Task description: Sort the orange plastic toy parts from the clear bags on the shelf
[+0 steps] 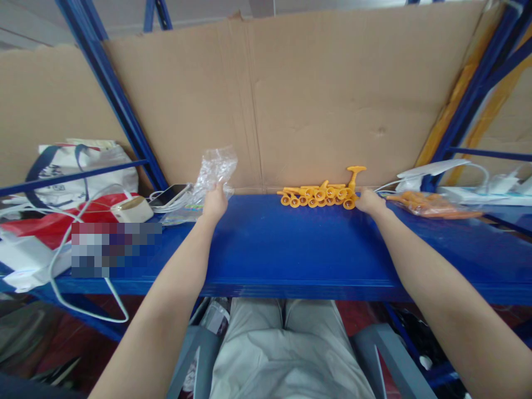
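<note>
My left hand [215, 203] is closed on a crumpled clear plastic bag [216, 169], which stands up above the fingers. Near the back of the blue shelf, several yellow plastic pieces [318, 195] with round, flared cup ends lie stacked in a row, cups facing me. At the right end of this pile is my right hand [371, 203], its fingers curled against the outermost piece and partly hidden. One yellow piece with a T-shaped top [356, 173] sticks up just above that hand.
A clear bag of orange-yellow pieces [432, 205] lies right of my right hand, near a white power strip [486, 195]. On the left are a phone [172, 194], white cables, a white box [132, 209] and a cloth bag [83, 174]. Cardboard [324, 94] walls the back; blue posts flank it.
</note>
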A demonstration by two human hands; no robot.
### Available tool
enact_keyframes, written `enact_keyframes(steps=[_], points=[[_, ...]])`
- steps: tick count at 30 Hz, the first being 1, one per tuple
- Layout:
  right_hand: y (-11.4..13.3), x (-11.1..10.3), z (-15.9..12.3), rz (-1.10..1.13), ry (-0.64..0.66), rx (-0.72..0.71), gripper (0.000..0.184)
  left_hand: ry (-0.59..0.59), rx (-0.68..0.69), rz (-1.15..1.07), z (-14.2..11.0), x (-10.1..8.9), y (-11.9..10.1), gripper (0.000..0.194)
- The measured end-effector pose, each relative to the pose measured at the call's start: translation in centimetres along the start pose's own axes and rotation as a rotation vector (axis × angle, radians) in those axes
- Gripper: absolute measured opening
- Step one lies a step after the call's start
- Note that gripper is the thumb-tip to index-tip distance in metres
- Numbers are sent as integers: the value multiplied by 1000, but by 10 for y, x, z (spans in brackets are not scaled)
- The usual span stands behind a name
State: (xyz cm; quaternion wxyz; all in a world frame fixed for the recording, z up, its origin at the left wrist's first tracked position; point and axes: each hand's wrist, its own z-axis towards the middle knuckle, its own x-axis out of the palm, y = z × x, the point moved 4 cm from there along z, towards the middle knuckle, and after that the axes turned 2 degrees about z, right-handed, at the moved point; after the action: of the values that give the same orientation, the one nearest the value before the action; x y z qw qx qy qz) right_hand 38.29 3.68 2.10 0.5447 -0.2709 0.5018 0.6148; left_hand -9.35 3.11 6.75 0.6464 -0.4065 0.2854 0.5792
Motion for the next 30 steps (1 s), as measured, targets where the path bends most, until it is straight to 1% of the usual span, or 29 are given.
enact_keyframes(steps=[1, 3, 6, 8, 11, 14, 17, 20, 23, 26, 30], points=[[3, -5, -3, -8, -38, 60, 50, 3, 93, -17, -1, 1, -10, 60], [14, -14, -10, -5, -112, 91, 53, 46, 267, -31, -3, 7, -28, 61], [33, -21, -16, 19, -193, 0, 57, 153, 459, -5, -10, 20, -48, 62], [44, -21, -18, 27, -217, -102, 60, 228, 520, 43, -15, 29, -55, 60], [59, -15, -21, 27, -206, -273, 61, 278, 550, 91, -18, 37, -60, 58], [76, -5, -27, 4, -160, -420, 61, 264, 557, 84, -17, 37, -59, 58], [91, 4, -34, -25, -90, -513, 58, 247, 565, 79, -15, 34, -56, 58], [100, 10, -37, -50, -66, -547, 48, 247, 583, 126, -14, 32, -55, 60], [103, 11, -36, -111, -133, -541, 41, 250, 610, 197, -14, 31, -55, 60], [106, 12, -36, -187, -196, -521, 39, 251, 623, 227, -14, 31, -55, 58], [110, 11, -37, -256, -232, -517, 32, 257, 571, 213, -13, 32, -51, 60]])
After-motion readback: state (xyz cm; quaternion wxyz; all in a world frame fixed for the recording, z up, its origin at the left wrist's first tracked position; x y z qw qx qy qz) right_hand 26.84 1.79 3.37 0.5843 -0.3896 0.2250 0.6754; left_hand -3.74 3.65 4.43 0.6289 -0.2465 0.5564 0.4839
